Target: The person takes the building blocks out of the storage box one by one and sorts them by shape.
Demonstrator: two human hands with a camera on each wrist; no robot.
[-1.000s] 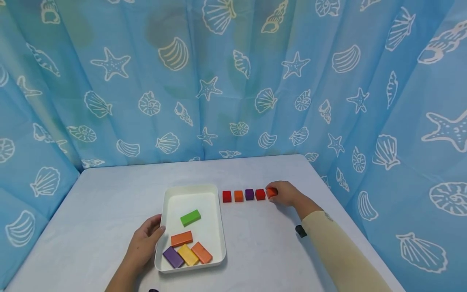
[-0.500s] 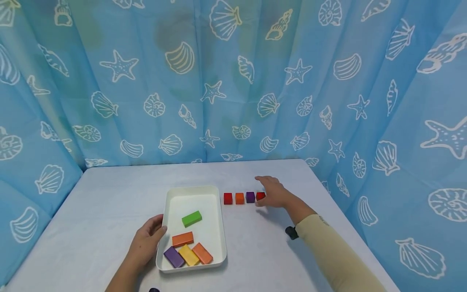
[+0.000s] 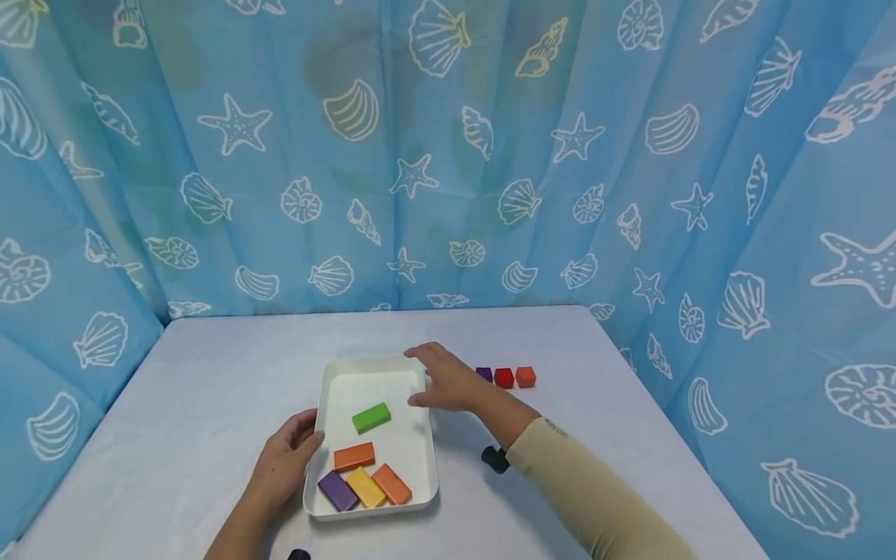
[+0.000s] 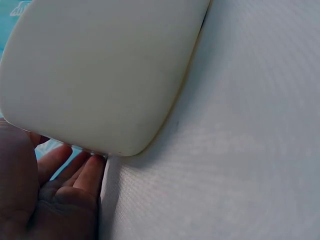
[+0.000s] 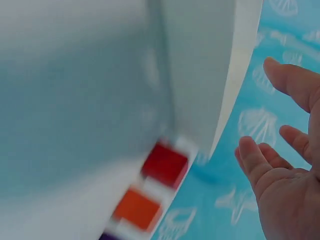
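My left hand (image 3: 280,459) holds the left side of a white tray (image 3: 435,459), thumb at the rim and fingers along the outer wall. Over the tray's right rim hovers my right hand (image 3: 451,381), thumb and fingers spread with nothing between them. Inside the tray lie a green block (image 3: 371,418), an orange block (image 3: 354,456), a purple block (image 3: 338,491), a yellow block (image 3: 366,488) and another orange block (image 3: 391,484). Right of it runs a row of cubes: purple (image 3: 484,374), red (image 3: 504,378), orange (image 3: 526,377). My right hand hides the row's left end, where a red cube (image 5: 166,164) and orange cube (image 5: 137,207) show in the right wrist view.
A white-covered table (image 3: 231,389) bears everything. Blue curtains (image 3: 350,179) with shell and starfish prints stand behind it and along both sides. A small black device (image 3: 495,459) sits at my right wrist.
My right hand has let go of the orange cube at the row's right end and moved left over the cubes to the tray. My left hand stays at the tray.
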